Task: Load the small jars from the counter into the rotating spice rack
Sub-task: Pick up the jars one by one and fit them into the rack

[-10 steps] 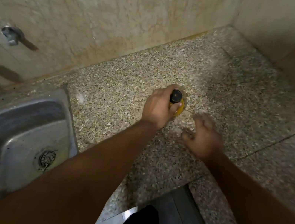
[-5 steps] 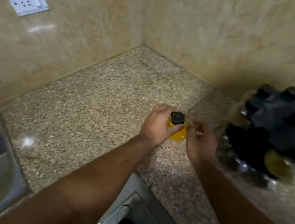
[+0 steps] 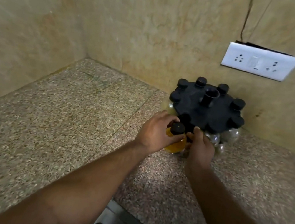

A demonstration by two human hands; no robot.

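Two bare forearms reach in from the bottom edge across the speckled stone worktop (image 3: 63, 117), whose front lip shows low in the view. The left hand (image 3: 156, 131) is curled round a small jar (image 3: 176, 146) with yellow contents and a black cap, fingers wrapped about its neck and shoulder so that the cap stands upright above the knuckles. Whether the jar's base touches the worktop is hidden by the hands. The right hand (image 3: 200, 147) sits just beside it on the far side, fingers bent, with the thumb against the jar's shoulder and a fingertip up by the rack; I cannot tell whether it actually grips anything. The jar is just in front of the near rim of the rotating spice rack (image 3: 213, 111), a black disc with a short centre post. Black-capped clear jars (image 3: 232, 135) hang round its edge. The rack stands close to the beige marble wall (image 3: 157, 25), near the corner. Above it a white socket plate (image 3: 258, 62) is fixed to the wall.
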